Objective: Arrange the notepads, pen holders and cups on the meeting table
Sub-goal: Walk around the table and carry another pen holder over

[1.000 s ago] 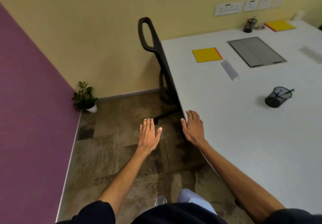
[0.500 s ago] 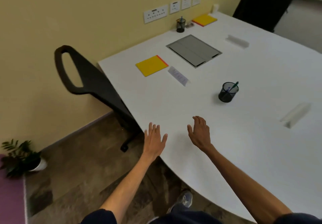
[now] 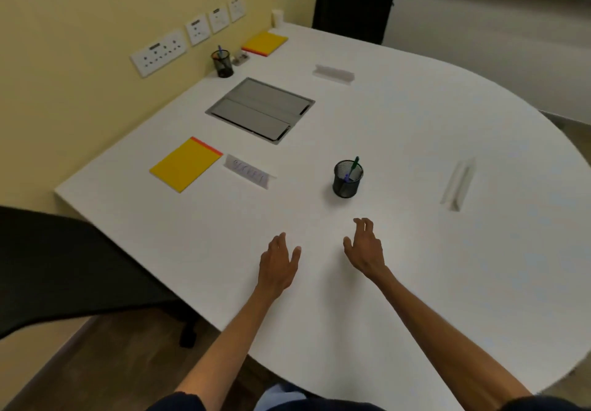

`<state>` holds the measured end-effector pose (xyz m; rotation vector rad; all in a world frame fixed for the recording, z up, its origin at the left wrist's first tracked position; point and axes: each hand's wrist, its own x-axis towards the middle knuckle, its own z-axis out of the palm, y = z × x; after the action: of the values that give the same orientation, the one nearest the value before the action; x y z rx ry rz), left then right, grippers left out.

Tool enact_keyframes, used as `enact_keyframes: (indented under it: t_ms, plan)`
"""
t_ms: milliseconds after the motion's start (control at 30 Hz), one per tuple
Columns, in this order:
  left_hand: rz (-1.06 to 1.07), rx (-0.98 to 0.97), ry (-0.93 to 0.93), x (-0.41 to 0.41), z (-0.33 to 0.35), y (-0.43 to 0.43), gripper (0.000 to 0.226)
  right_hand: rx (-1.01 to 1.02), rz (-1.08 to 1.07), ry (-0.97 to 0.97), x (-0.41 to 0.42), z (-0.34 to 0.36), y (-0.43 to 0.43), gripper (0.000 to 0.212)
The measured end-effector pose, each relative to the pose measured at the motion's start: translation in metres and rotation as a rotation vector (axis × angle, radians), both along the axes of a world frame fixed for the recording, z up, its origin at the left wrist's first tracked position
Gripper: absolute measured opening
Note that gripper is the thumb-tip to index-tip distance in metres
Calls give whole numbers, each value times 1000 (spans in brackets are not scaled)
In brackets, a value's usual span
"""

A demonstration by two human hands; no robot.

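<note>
- A black pen holder (image 3: pixel 347 180) is set near the middle of the white table (image 3: pixel 431 266), and a green pen (image 3: pixel 354 166) is stood in it.
- The right hand (image 3: pixel 366 249) is held just on the near side of it. Its fingers are loosely bent and nothing is gripped.
- The left hand (image 3: pixel 277 266) is held to the left of the right hand. Its fingers are loose and nothing is gripped there either.
- It cannot be told if the table is touched by the hands.
- A yellow notepad (image 3: pixel 186 165) is laid flat on the left of the table, and a white name card (image 3: pixel 249 171) is laid just to its right.
- A grey panel (image 3: pixel 260 110) is set into the table farther back.
- A second pen holder (image 3: pixel 222 63) is stood far back by the wall, and a second yellow notepad (image 3: pixel 264 43) is laid to its right.
- A small white cup (image 3: pixel 277 17) is seen past that notepad, at the far edge.
- Another card (image 3: pixel 333 73) is placed far back, and one more card (image 3: pixel 458 185) on the right.
- A black chair (image 3: pixel 64 266) is pushed near the table on the left.
</note>
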<state>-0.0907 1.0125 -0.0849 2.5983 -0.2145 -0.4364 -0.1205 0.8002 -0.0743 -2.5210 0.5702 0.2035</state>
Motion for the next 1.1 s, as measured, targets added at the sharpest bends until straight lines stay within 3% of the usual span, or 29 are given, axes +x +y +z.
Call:
enact_keyframes:
  t_ms: [133,333,533,800,933,1100]
  plan:
    - [42,-47,199,47,0,-21,45,0,-86,24,20,-4,-18,56]
    - [-47,-67,216,111,3,-52,34,45,-236,42,63,-1,-35,57]
    - [-119,-173,241,169,-4,-83,46,147,-302,-9,114,0,-54,70]
    - [-288,-267,276,222,-11,-138,71,258,-250,36,170,-10,-73,117]
    - [-278,-307,298,236,-13,-152,75,291,-266,13,192,-14,-73,121]
    - [-309,-342,304,242,-17,-148,61,258,-296,-16,203,-18,-67,111]
